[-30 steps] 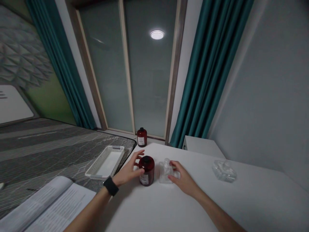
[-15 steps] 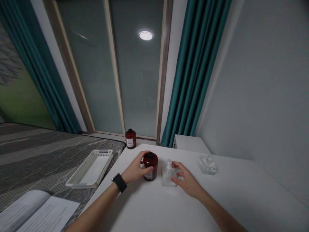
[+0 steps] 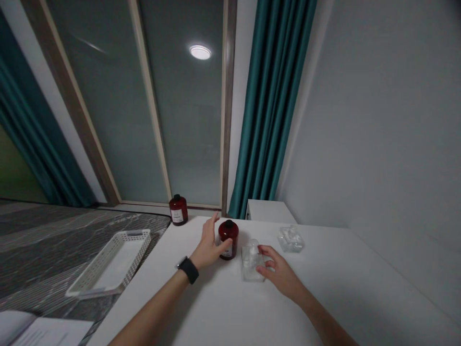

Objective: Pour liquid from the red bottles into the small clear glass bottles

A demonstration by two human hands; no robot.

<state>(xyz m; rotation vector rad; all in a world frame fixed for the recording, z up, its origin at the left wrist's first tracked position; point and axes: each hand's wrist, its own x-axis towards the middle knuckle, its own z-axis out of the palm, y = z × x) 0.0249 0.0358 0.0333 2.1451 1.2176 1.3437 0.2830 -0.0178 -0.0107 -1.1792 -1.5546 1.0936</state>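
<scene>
My left hand [image 3: 209, 246] has its fingers spread at the left side of a dark red bottle [image 3: 232, 234] with a black cap and a white label. The thumb reaches across the bottle's front, and it is unclear whether it touches. Just right of the bottle is a clear, squarish container [image 3: 252, 271] with a rounded knob-like top; its exact kind does not show. My right hand [image 3: 279, 271] has thumb and fingers curled around the container's right side.
A second dark red bottle [image 3: 178, 211] stands at the white table's [image 3: 216, 312] far left corner. Another clear object [image 3: 291, 239] lies to the right. A white basket [image 3: 108, 269] and an open book [image 3: 46, 331] lie on the bed at left; a white cabinet [image 3: 270, 210] stands behind.
The view has turned right. Relative to the table, the near red bottle has shifted right and away, and the clear container rightward with my right hand. My left hand's fingers have opened off the bottle.
</scene>
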